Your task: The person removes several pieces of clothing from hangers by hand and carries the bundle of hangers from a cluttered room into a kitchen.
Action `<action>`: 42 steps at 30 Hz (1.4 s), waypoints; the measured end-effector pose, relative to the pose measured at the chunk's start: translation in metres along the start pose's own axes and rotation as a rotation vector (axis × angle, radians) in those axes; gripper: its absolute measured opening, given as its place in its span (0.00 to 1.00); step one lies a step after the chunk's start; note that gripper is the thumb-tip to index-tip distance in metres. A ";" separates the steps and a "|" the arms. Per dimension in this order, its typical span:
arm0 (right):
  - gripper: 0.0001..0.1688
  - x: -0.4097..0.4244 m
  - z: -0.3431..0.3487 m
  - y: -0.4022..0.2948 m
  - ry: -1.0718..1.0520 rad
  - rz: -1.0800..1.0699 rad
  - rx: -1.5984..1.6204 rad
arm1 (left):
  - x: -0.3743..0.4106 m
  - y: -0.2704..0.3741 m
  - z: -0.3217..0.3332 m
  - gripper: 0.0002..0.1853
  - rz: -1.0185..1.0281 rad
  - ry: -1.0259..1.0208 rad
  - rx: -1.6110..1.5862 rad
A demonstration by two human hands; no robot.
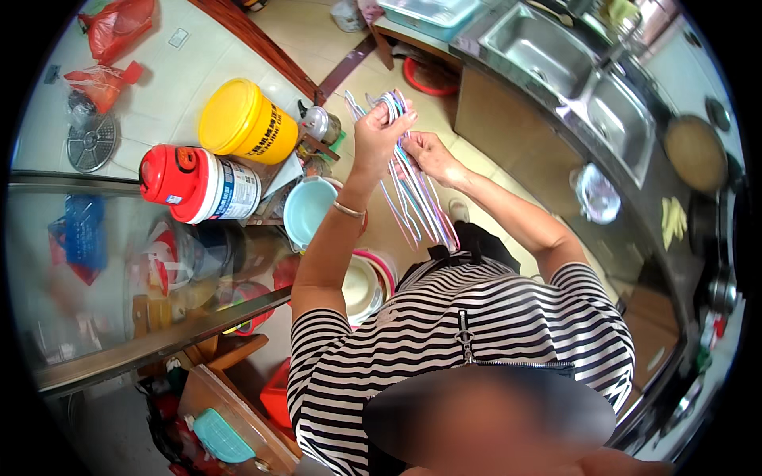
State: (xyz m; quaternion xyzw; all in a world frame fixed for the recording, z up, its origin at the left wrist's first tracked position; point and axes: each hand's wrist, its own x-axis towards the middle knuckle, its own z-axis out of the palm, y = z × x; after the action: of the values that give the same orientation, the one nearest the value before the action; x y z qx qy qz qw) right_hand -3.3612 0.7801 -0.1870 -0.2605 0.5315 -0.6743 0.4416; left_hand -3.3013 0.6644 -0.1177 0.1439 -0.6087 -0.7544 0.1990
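Note:
A bundle of thin coloured clothes hangers [417,208] is held up in front of my body. My left hand [381,128], with a bracelet at its wrist, is closed around the hook end of the bundle. Just below it, my right hand [431,156] grips the hangers, its fingers partly hidden behind them. White, blue, pink and purple strands hang down toward my waist. How many hangers there are cannot be made out.
To the left stand a yellow bucket [247,122], a red-lidded white bucket [226,187] and a light blue basin [309,211]. A counter with a double steel sink [542,56] curves along the right. A red basin [431,80] is on the floor ahead, beneath a low table.

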 end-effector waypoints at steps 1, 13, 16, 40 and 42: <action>0.18 0.019 -0.010 -0.007 -0.015 0.007 0.020 | 0.016 -0.003 -0.002 0.14 0.056 0.058 0.076; 0.24 0.188 -0.093 -0.064 -0.181 0.154 0.107 | 0.204 0.020 -0.027 0.08 0.194 0.333 -0.086; 0.23 0.232 -0.111 -0.063 -0.192 0.146 0.117 | 0.258 0.025 -0.054 0.08 0.227 0.363 -0.145; 0.17 0.590 -0.190 -0.135 0.203 0.243 0.430 | 0.757 0.069 -0.298 0.07 0.294 0.325 -0.246; 0.17 0.628 -0.208 -0.133 0.255 0.231 0.446 | 0.801 0.069 -0.311 0.09 0.274 0.328 -0.206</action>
State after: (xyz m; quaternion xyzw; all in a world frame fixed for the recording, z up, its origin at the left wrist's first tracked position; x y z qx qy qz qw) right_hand -3.8722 0.3390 -0.1979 -0.0074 0.4475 -0.7470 0.4916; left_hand -3.8537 0.0032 -0.0976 0.1592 -0.5018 -0.7451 0.4095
